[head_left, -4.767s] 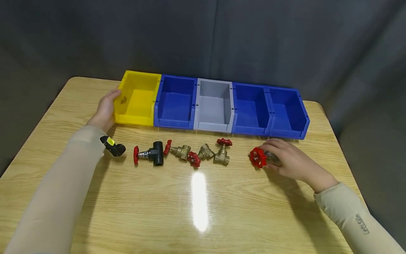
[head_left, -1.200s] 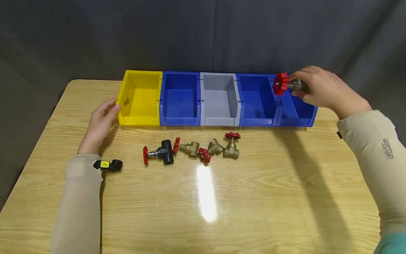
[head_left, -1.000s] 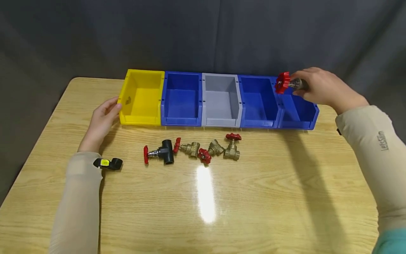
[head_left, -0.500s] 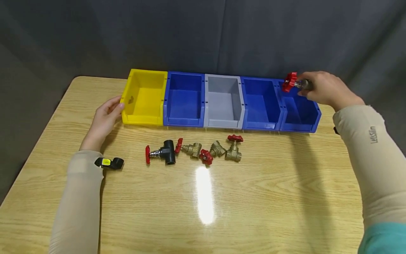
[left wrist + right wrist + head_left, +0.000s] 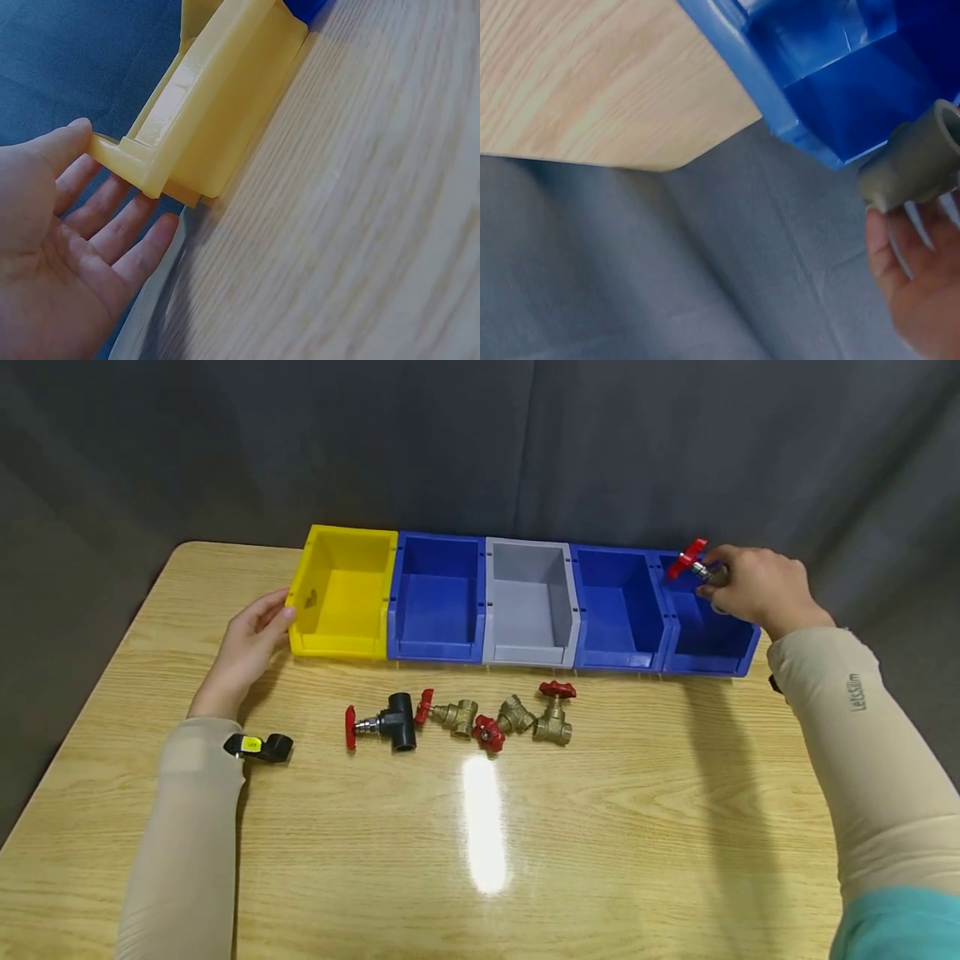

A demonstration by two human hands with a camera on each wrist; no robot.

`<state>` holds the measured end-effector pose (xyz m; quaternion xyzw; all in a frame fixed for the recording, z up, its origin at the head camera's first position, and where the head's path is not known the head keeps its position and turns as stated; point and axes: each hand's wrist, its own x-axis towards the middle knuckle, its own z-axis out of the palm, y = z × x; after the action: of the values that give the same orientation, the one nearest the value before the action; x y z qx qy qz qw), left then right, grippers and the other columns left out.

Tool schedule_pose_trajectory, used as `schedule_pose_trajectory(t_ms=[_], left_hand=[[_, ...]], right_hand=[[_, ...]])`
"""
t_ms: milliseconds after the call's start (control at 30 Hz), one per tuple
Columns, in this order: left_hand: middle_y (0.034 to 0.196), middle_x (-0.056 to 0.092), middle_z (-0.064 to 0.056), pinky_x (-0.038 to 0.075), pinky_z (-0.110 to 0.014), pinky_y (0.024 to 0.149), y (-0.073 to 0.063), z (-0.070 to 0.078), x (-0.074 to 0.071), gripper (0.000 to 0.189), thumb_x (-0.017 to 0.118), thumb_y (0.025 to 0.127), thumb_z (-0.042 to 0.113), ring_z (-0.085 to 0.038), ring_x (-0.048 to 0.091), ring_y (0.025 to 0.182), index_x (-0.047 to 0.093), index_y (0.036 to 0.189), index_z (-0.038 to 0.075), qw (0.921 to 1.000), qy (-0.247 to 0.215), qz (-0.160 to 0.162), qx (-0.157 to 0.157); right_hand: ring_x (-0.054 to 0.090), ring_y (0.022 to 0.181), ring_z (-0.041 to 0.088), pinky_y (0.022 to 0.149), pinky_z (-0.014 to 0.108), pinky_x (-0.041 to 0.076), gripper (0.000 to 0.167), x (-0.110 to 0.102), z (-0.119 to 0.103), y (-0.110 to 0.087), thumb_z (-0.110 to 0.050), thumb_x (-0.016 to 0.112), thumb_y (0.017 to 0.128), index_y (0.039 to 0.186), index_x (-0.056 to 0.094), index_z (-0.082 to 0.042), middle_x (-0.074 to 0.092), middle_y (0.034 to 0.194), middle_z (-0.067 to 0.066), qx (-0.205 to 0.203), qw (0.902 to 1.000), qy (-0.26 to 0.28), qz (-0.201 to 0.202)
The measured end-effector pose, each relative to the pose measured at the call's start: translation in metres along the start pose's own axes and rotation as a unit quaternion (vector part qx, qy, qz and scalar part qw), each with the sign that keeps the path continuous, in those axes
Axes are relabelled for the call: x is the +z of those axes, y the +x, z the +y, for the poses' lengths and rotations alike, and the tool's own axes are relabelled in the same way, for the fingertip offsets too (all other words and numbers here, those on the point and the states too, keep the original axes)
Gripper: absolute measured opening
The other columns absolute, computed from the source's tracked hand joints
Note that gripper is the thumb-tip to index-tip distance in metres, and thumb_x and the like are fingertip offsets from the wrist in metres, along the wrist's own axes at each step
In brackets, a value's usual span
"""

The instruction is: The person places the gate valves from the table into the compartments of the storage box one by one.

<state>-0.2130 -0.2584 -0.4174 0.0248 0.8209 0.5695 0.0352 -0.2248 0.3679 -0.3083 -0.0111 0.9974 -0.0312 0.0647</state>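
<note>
My right hand (image 5: 765, 589) grips a valve (image 5: 716, 575) by its grey tee body, over the rightmost blue bin (image 5: 708, 664). The valve's red handwheel (image 5: 687, 558) points up and left. In the right wrist view the grey pipe end (image 5: 911, 161) shows above the fingers, beside the blue bin's rim. At the row's left end, my left hand (image 5: 251, 643) pinches the side edge of the yellow bin (image 5: 337, 646); in the left wrist view the thumb (image 5: 71, 142) lies on the rim, the other fingers outside and below.
Before the bins lie a black tee valve (image 5: 397, 722) and brass valves (image 5: 459, 717) (image 5: 516, 714) (image 5: 553, 727) with red handwheels. Between the end bins stand a blue bin (image 5: 435, 650), a grey bin (image 5: 528, 654) and another blue bin (image 5: 615, 658). A dark curtain (image 5: 480, 443) hangs behind the table (image 5: 337, 860).
From the table on the right, my right hand has lifted the valve to the rightmost blue bin. Lately it lowers slightly and the handwheel tilts. The left hand keeps to the yellow bin.
</note>
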Motion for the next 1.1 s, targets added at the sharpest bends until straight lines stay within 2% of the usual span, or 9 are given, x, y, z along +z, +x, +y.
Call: schedule_pose_trajectory(t_ms=[200, 467, 533, 700, 900, 1000, 1100], left_hand=[[0.150, 0.042, -0.018, 0.048, -0.015, 0.092, 0.001, 0.002, 0.001, 0.063, 0.045, 0.103, 0.043, -0.019, 0.047, 0.129, 0.035, 0.154, 0.007, 1.0000, 0.001, 0.002, 0.001], [0.150, 0.042, -0.018, 0.048, -0.014, 0.091, 0.000, 0.003, 0.002, 0.064, 0.045, 0.102, 0.044, -0.021, 0.048, 0.129, 0.035, 0.153, 0.007, 1.0000, 0.002, 0.003, 0.006], [0.151, 0.042, -0.018, 0.048, -0.014, 0.091, 0.000, 0.003, 0.002, 0.064, 0.045, 0.103, 0.043, -0.021, 0.047, 0.130, 0.034, 0.154, 0.006, 1.0000, 0.002, 0.003, 0.007], [0.152, 0.040, -0.018, 0.049, -0.017, 0.093, 0.000, 0.003, 0.003, 0.061, 0.045, 0.104, 0.040, -0.022, 0.046, 0.131, 0.034, 0.154, 0.007, 1.0000, -0.002, 0.003, 0.006], [0.153, 0.040, -0.017, 0.047, -0.028, 0.102, -0.001, 0.004, 0.006, 0.061, 0.044, 0.104, 0.041, -0.023, 0.044, 0.133, 0.033, 0.154, 0.008, 1.0000, 0.006, 0.001, 0.002], [0.153, 0.040, -0.016, 0.045, -0.033, 0.104, -0.001, 0.005, 0.007, 0.063, 0.044, 0.103, 0.043, -0.023, 0.044, 0.133, 0.033, 0.154, 0.008, 0.9999, 0.011, 0.004, 0.001], [0.152, 0.041, -0.016, 0.045, -0.032, 0.105, -0.001, 0.006, 0.007, 0.064, 0.045, 0.103, 0.045, -0.023, 0.044, 0.133, 0.034, 0.154, 0.008, 0.9999, 0.013, 0.006, 0.004]], right_hand=[[0.054, 0.093, 0.047, 0.074, 0.063, 0.043, 0.055, 0.006, -0.001, 0.001, -0.042, 0.056, 0.095, 0.133, 0.053, -0.002, 0.061, 0.111, 0.033, 0.053, 0.9984, 0.016, 0.013], [0.054, 0.093, 0.051, 0.077, 0.065, 0.044, 0.051, 0.015, -0.009, 0.002, -0.039, 0.057, 0.094, 0.128, 0.057, -0.001, 0.061, 0.110, 0.034, 0.081, 0.9956, 0.035, 0.031], [0.054, 0.093, 0.052, 0.076, 0.065, 0.044, 0.047, 0.017, -0.011, 0.003, -0.039, 0.058, 0.093, 0.122, 0.060, -0.002, 0.061, 0.108, 0.035, 0.087, 0.9952, 0.035, 0.030], [0.057, 0.089, 0.053, 0.071, 0.065, 0.045, 0.038, 0.024, -0.009, 0.005, -0.038, 0.059, 0.093, 0.105, 0.064, -0.002, 0.062, 0.099, 0.034, 0.088, 0.9954, 0.027, 0.026], [0.059, 0.077, 0.045, 0.058, 0.058, 0.045, 0.033, 0.036, -0.006, 0.003, -0.036, 0.061, 0.092, 0.091, 0.063, -0.003, 0.063, 0.081, 0.024, 0.077, 0.9965, 0.019, 0.026], [0.058, 0.072, 0.041, 0.054, 0.052, 0.043, 0.031, 0.040, -0.007, 0.002, -0.034, 0.062, 0.091, 0.090, 0.062, -0.003, 0.062, 0.077, 0.022, 0.072, 0.9969, 0.020, 0.027], [0.057, 0.073, 0.041, 0.053, 0.051, 0.044, 0.030, 0.043, -0.008, 0.002, -0.032, 0.061, 0.090, 0.093, 0.063, -0.002, 0.062, 0.080, 0.023, 0.075, 0.9966, 0.025, 0.023]])
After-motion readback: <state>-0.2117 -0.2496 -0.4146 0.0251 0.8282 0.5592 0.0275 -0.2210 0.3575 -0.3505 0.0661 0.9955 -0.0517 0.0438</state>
